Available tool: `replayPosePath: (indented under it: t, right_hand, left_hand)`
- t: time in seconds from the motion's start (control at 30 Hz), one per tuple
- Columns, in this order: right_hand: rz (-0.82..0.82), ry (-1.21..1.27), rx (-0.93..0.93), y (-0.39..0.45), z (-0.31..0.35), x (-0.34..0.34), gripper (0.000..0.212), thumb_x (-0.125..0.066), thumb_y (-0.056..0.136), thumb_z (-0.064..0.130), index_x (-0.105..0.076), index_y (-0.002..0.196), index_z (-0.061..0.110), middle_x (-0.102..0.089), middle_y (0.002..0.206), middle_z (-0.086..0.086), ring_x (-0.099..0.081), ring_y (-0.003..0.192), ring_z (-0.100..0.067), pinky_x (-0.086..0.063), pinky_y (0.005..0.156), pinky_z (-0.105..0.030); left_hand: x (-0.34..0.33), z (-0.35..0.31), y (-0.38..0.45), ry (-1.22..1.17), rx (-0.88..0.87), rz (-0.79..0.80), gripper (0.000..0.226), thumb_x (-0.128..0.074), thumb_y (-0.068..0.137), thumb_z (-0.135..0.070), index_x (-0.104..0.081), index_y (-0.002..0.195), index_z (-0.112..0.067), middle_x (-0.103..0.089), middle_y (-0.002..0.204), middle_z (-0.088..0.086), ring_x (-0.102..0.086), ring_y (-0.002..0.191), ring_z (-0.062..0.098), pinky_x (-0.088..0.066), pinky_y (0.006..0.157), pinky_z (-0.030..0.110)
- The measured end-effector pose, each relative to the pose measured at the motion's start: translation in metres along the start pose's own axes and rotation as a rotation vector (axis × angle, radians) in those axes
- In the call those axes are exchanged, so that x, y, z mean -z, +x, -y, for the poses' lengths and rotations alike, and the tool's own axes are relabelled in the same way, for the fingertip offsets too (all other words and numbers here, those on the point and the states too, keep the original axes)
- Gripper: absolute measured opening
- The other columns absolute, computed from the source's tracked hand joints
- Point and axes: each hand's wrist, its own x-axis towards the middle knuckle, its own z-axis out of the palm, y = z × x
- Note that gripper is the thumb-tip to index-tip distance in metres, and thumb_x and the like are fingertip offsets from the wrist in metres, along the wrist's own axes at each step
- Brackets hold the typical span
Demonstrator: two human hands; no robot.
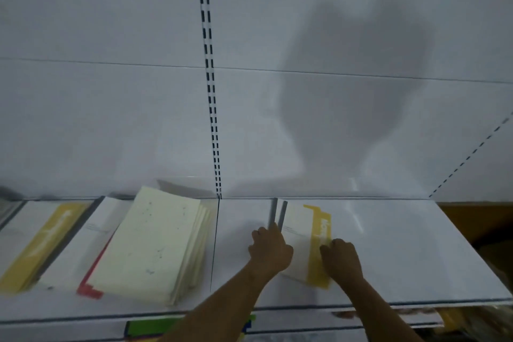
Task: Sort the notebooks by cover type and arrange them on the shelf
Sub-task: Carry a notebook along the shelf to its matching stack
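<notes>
On the right shelf panel lies a small stack of white notebooks with a yellow band and grey spines. My left hand grips the stack's left spine edge. On its yellow right edge my right hand presses with curled fingers. Over on the left panel, a fanned pile of cream speckled notebooks covers a white notebook with a red band. Further left lies another white notebook with a yellow band.
A white back wall with a slotted upright divides the two shelf panels. Below the shelf's front edge, colourful items show on a lower level. A dark gap and brown surface sit at the far right.
</notes>
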Motion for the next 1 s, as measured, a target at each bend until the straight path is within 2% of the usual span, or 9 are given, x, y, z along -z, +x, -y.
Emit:
replayPosePath:
  t: [0.13,0.27,0.37,0.5,0.63,0.7,0.77,0.93,1.0]
  right_hand:
    - [-0.027,0.024,-0.019,0.005,0.013,-0.016,0.035,-0.054,0.087,0.029,-0.060,0.102,-0.003,-0.061,0.103,-0.022,-0.061,0.092,-0.036,-0.052,0.079,-0.037]
    - [0.004,0.070,-0.078,0.011,0.014,-0.017,0.042,-0.058,0.086,0.028,-0.050,0.112,-0.004,-0.056,0.114,-0.023,-0.055,0.107,-0.040,-0.046,0.090,-0.041]
    - [0.044,0.070,-0.053,0.016,0.010,-0.008,0.048,-0.054,0.091,0.030,-0.045,0.118,-0.008,-0.054,0.121,-0.027,-0.053,0.113,-0.040,-0.043,0.093,-0.041]
    - [0.071,0.151,0.027,0.025,0.015,0.007,0.045,-0.041,0.098,0.033,-0.041,0.117,-0.007,-0.059,0.114,-0.027,-0.058,0.097,-0.037,-0.046,0.084,-0.041]
    - [0.018,0.202,0.293,0.019,0.057,0.014,0.036,-0.033,0.100,0.036,-0.055,0.100,0.007,-0.061,0.095,-0.014,-0.058,0.090,-0.034,-0.041,0.076,-0.035]
    - [0.012,0.279,0.421,0.008,0.092,0.012,0.036,-0.035,0.099,0.031,-0.054,0.083,0.005,-0.059,0.083,-0.009,-0.057,0.083,-0.033,-0.042,0.072,-0.037]
    - [0.061,0.339,0.519,-0.012,0.128,0.001,0.037,-0.038,0.098,0.029,-0.053,0.077,0.002,-0.059,0.076,-0.010,-0.057,0.076,-0.032,-0.044,0.068,-0.039]
    - [0.272,0.392,0.722,-0.096,0.204,-0.045,0.025,-0.041,0.097,0.027,-0.055,0.097,0.006,-0.062,0.096,-0.016,-0.059,0.090,-0.033,-0.041,0.073,-0.035]
    - [0.350,0.395,0.819,-0.143,0.233,-0.063,0.023,-0.042,0.098,0.025,-0.054,0.104,0.006,-0.063,0.100,-0.018,-0.059,0.093,-0.035,-0.042,0.075,-0.036]
  left_hand:
    - [-0.009,-0.010,0.004,-0.099,0.079,-0.019,0.056,-0.057,0.086,-0.024,-0.033,0.134,-0.007,-0.039,0.132,0.013,-0.037,0.125,0.029,-0.042,0.097,0.039]
    - [-0.015,-0.012,0.007,-0.282,0.130,0.010,0.061,-0.057,0.090,-0.018,-0.026,0.139,0.002,-0.044,0.138,0.016,-0.048,0.125,0.028,-0.041,0.101,0.032]
    - [-0.014,-0.016,-0.003,-0.307,0.122,-0.010,0.061,-0.053,0.090,-0.010,-0.022,0.141,0.000,-0.047,0.136,0.018,-0.051,0.122,0.031,-0.043,0.102,0.035]
    - [0.000,-0.017,-0.014,-0.510,0.046,-0.103,0.044,-0.051,0.091,-0.008,-0.031,0.130,-0.007,-0.056,0.124,0.017,-0.059,0.108,0.029,-0.051,0.093,0.038]
    - [0.037,-0.012,-0.037,-0.665,-0.018,-0.284,0.039,-0.047,0.095,-0.004,-0.033,0.130,-0.014,-0.059,0.121,0.009,-0.059,0.103,0.020,-0.048,0.083,0.024]
    - [0.057,0.002,-0.054,-0.703,-0.012,-0.430,0.040,-0.048,0.095,-0.004,-0.034,0.131,-0.015,-0.058,0.119,0.002,-0.057,0.104,0.015,-0.045,0.084,0.021]
    - [0.072,0.026,-0.075,-0.727,0.029,-0.571,0.039,-0.050,0.094,-0.005,-0.035,0.130,-0.014,-0.058,0.119,0.002,-0.058,0.105,0.015,-0.045,0.083,0.021]
    - [0.107,0.104,-0.147,-0.794,0.168,-0.826,0.039,-0.052,0.094,-0.013,-0.037,0.130,-0.018,-0.061,0.112,-0.002,-0.060,0.099,0.014,-0.048,0.078,0.021]
    - [0.119,0.137,-0.185,-0.822,0.221,-0.916,0.038,-0.052,0.094,-0.016,-0.037,0.129,-0.021,-0.063,0.109,-0.001,-0.062,0.095,0.016,-0.048,0.069,0.018]
